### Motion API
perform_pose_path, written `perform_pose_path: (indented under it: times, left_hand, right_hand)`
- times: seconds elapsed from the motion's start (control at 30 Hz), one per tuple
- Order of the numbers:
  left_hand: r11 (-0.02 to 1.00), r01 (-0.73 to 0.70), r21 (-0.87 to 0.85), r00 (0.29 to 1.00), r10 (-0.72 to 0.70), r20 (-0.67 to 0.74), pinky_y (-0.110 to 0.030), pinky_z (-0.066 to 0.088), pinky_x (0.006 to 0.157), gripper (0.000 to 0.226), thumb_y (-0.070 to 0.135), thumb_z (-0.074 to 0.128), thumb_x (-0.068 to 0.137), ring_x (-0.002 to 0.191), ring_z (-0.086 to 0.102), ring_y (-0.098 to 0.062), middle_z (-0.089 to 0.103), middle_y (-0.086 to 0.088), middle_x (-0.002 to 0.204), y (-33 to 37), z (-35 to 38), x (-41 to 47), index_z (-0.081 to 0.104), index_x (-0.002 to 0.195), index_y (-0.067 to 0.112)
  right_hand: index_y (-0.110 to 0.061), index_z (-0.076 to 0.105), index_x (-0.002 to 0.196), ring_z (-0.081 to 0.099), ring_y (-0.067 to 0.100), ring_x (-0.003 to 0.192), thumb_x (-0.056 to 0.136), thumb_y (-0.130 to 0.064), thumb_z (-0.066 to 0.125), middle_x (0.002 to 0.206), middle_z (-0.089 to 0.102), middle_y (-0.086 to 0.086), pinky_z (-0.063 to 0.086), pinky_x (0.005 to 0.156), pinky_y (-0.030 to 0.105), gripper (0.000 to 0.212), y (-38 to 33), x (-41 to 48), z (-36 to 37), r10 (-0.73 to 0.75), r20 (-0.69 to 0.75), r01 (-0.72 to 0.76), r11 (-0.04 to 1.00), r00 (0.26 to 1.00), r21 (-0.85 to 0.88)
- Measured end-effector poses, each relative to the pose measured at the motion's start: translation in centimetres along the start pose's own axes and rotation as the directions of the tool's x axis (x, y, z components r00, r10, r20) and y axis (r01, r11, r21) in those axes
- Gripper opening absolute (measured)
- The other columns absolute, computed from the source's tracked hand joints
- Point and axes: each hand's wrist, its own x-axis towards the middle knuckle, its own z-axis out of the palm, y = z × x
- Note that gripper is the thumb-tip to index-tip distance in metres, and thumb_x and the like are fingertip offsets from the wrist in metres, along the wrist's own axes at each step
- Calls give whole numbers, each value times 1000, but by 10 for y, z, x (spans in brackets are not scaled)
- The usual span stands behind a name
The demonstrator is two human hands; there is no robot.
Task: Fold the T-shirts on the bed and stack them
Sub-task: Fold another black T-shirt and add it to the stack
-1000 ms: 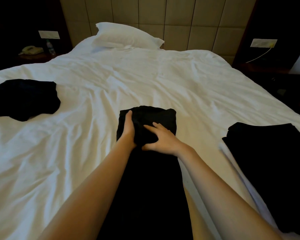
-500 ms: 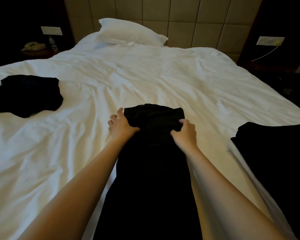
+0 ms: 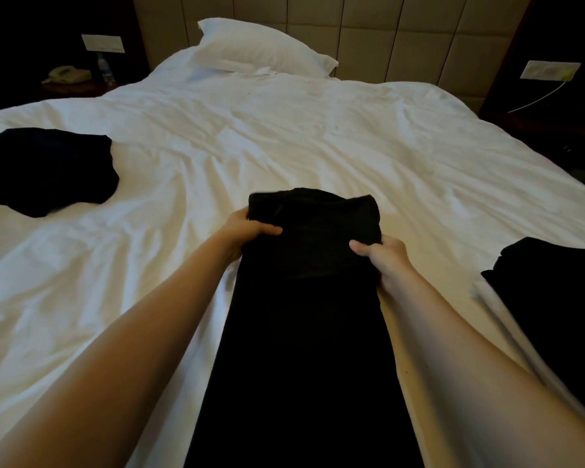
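Change since the earlier frame: both hands have shifted from beside the far end of the cloth to gripping it, thumbs now on top, and that end has risen and bunched.

Item 1. Black T-shirt (image 3: 304,332), folded to a long narrow strip. It lies on the bed (image 3: 284,140), on the person's side of the pillow (image 3: 260,49). Its long axis runs from the person towards the pillow, with the far end pointing just right of it.

Item 2. Left hand (image 3: 247,228). It grips the left edge of the far end, thumb across the top, fingers hidden under the cloth.

Item 3. Right hand (image 3: 382,255). It grips the right edge of the same end, thumb on top, fingers curled beneath.

Item 4. Crumpled black garment (image 3: 48,170), on the sheet, left of the pillow and nearer the person.

Item 5. Flat black garments (image 3: 554,298), at the bed's edge, far right of the pillow and nearer the person. How many there are cannot be told.

Item 6. Padded headboard (image 3: 385,35), directly behind the pillow.

Item 7. Telephone (image 3: 69,74) and bottle (image 3: 106,69), side by side, left of the pillow and off the bed.

Item 8. Wall plate (image 3: 549,69) with a pale cable (image 3: 537,97), far right of the pillow.
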Motion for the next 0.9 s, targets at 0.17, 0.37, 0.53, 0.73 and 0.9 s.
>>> perform_pose_path:
  times: [0.17, 0.37, 0.53, 0.73, 0.9]
  left_hand:
    - [973, -227, -48, 970, 222, -104, -32, 50, 79, 54, -3, 67, 80, 96, 59, -25, 57, -9, 111, 24, 2, 27, 49, 130, 7]
    - [983, 28, -181, 998, -39, -58, -30, 54, 70, 55, 29, 69, 82, 100, 64, -26, 61, -12, 122, -37, 0, 29, 51, 130, 8]
    - [968, 123, -219, 990, -104, 96, -30, 57, 60, 47, 21, 66, 84, 91, 67, -28, 65, -16, 113, -42, -7, -2, 53, 128, 6]
    - [949, 213, -232, 973, -184, 142, -32, 56, 62, 49, 24, 65, 86, 94, 66, -29, 63, -18, 116, -53, -5, -60, 50, 130, 7]
    - [939, 252, -232, 961, -215, 172, -37, 55, 72, 48, 13, 63, 87, 100, 64, -31, 61, -19, 121, -63, -8, -111, 48, 132, 10]
  right_hand:
    - [-10, 56, 124, 58, 24, 99, 89, -10, 64, 109, 59, 4, 48, 86, 35, 35, -28, 24, 7, -188, -30, 190, 979, 982, 81]
    - [-10, 55, 124, 59, 15, 76, 85, -17, 69, 97, 62, 2, 47, 58, 21, 42, 7, 20, 2, 3, 17, -6, 987, 1000, 158]
    - [-12, 58, 115, 58, 15, 74, 81, -25, 72, 88, 59, 2, 42, 54, 22, 39, 12, -10, -7, 116, 93, -131, 976, 989, 174]
    - [-12, 56, 116, 58, 17, 74, 79, -22, 72, 96, 62, 8, 44, 53, 25, 42, 26, -59, -19, 183, 191, -206, 973, 964, 105]
    - [-8, 55, 117, 57, 21, 80, 83, -2, 59, 97, 58, 11, 44, 60, 28, 35, 51, -96, -24, 131, 34, -134, 985, 991, 106]
